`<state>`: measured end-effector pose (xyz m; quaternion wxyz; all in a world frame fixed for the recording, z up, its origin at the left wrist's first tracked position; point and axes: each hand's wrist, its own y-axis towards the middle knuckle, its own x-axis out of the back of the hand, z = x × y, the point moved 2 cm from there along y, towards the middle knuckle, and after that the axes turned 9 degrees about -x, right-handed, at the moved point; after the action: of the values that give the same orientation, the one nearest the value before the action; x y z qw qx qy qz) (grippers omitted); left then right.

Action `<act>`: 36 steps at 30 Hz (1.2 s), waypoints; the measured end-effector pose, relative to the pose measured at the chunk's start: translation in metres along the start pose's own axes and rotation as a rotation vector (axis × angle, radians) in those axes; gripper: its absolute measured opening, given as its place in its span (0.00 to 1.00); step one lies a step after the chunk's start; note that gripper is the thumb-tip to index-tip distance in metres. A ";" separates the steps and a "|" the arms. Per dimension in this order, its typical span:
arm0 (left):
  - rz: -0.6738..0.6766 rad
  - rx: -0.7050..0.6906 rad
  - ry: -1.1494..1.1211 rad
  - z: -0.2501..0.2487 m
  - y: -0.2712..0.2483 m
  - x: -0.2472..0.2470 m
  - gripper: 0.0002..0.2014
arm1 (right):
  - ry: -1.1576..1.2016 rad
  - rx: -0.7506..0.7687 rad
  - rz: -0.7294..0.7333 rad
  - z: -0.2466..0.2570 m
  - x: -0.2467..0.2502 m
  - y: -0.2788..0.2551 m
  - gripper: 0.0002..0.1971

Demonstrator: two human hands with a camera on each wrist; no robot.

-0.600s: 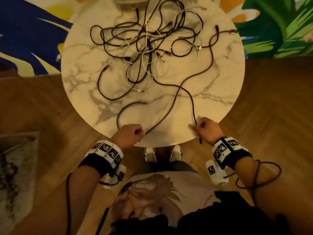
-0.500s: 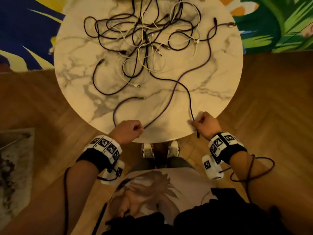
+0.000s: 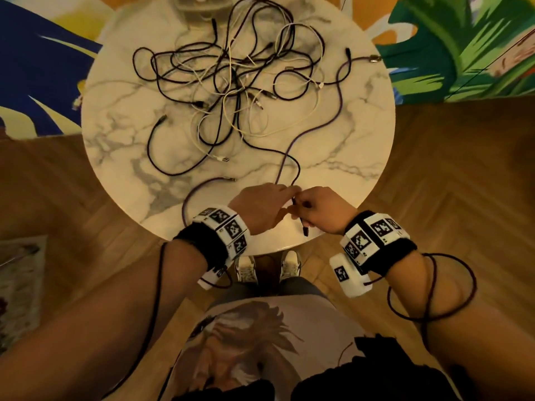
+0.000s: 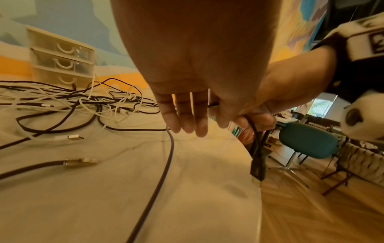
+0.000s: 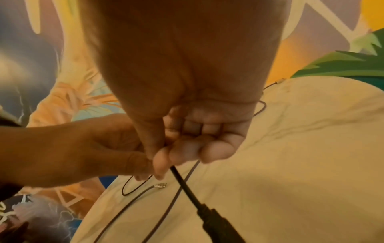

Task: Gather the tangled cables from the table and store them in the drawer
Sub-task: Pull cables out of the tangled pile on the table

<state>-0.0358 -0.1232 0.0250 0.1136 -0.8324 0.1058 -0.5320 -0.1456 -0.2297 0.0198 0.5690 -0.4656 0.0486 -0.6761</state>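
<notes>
Round marble table (image 3: 362, 157) on a herringbone wood floor, loud painted mural behind it, and most of the top is eaten by the cable tangle (image 3: 231, 88), which sprawls from about 10 to 2 o'clock, so basically none of it is gathered yet. One dark cable (image 3: 292, 157) runs out of the heap down to the 6 o'clock edge, where both hands meet. The right hand (image 3: 321, 211) has its fingers curled and pinches that cable just behind its plug (image 5: 218, 220), which dangles off the table edge, probably so the loose end stays put while the rest gets pulled in. The left hand (image 3: 260, 209) is touching it, fingers mostly straight and hanging relaxed in the left wrist view; the thumb side is hidden, so I can't say it's actually gripping anything, looks like a handover or the start of a coil. A clear three-drawer unit (image 4: 62, 60) sits at 12 o'clock behind the heap, all drawers closed as far as I can see, so one needs opening first.
</notes>
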 end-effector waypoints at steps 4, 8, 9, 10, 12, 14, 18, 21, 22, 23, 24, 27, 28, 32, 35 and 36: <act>-0.029 0.065 0.088 0.006 0.013 0.003 0.13 | 0.118 -0.037 -0.115 -0.008 0.004 -0.011 0.07; -0.176 0.218 0.064 0.006 0.017 0.002 0.19 | 0.239 -0.137 -0.332 -0.017 0.006 -0.029 0.23; -0.204 0.239 0.050 0.003 0.017 0.001 0.19 | 0.301 -0.186 -0.277 -0.018 0.003 -0.030 0.26; -0.219 0.237 0.033 -0.002 0.019 0.000 0.20 | 0.401 -0.233 -0.222 -0.021 0.001 -0.028 0.27; -0.197 0.177 -0.013 -0.013 0.022 -0.004 0.20 | 0.685 -0.299 -0.136 -0.024 -0.001 -0.018 0.28; -0.118 0.109 -0.068 -0.022 0.024 -0.009 0.19 | 0.996 -0.308 -0.069 -0.026 0.001 -0.005 0.26; -0.062 0.097 -0.155 -0.020 0.029 -0.013 0.17 | 0.996 -0.175 -0.181 -0.019 0.012 0.005 0.22; -0.299 0.103 -0.416 -0.017 0.029 0.006 0.13 | 0.840 -0.091 -0.323 -0.017 0.018 -0.002 0.20; -0.426 0.096 -0.464 -0.017 0.031 0.017 0.12 | 0.797 -0.075 -0.338 -0.018 0.020 -0.004 0.19; -0.513 0.082 -0.489 -0.019 0.036 0.027 0.11 | 0.749 -0.051 -0.334 -0.019 0.020 -0.005 0.19; -0.546 0.059 -0.506 -0.023 0.042 0.036 0.12 | 0.690 -0.030 -0.314 -0.019 0.021 -0.007 0.21; -0.473 -0.058 -0.397 -0.043 0.065 0.051 0.10 | 0.600 0.051 -0.298 -0.013 0.026 -0.011 0.18; -0.460 -0.103 -0.337 -0.051 0.070 0.054 0.09 | 0.588 0.065 -0.313 -0.014 0.031 -0.011 0.15; -0.448 -0.341 -0.139 -0.074 0.080 0.053 0.09 | 0.646 -0.060 -0.284 -0.044 0.039 -0.002 0.12; -0.465 -0.385 -0.154 -0.077 0.090 0.052 0.12 | 0.604 -0.015 -0.279 -0.047 0.051 -0.007 0.09; -0.489 -0.314 -0.237 -0.074 0.095 0.051 0.13 | 0.632 0.007 -0.266 -0.049 0.054 -0.005 0.10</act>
<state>-0.0870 -0.2342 0.0706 -0.1358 -0.8968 -0.0306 -0.4200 -0.1780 -0.2948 0.0261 0.4344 -0.2333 0.1589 -0.8553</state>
